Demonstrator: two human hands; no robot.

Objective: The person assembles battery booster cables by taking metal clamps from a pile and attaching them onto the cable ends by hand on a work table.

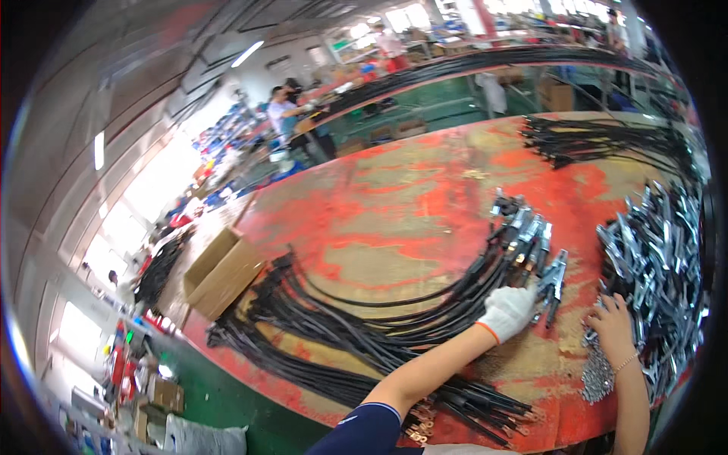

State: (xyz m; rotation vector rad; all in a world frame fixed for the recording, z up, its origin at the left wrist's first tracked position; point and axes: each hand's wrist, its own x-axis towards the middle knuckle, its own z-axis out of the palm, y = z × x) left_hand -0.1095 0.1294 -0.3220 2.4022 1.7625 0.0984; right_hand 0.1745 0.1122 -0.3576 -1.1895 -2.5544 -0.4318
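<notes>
My left hand (509, 311), in a white glove with an orange cuff edge, is closed at a silvery spring clamp (554, 282) and seems to grip it by its near side. Just beyond it lie black cables (425, 315) in a curved bundle, with metal clamps (525, 227) on their far right ends. My bare right hand (613, 330) is over the table's right side, fingers apart. Below its fingers sits a heap of small metal fasteners (597, 375). A big pile of loose metal clamps (656, 258) rises beside it.
The worn red and tan table (379, 197) carries another black cable bundle (607, 142) at the far right. An open cardboard box (224, 273) stands at the left edge. Copper-ended cables (470, 409) lie near me. A person (282, 117) works beyond the table.
</notes>
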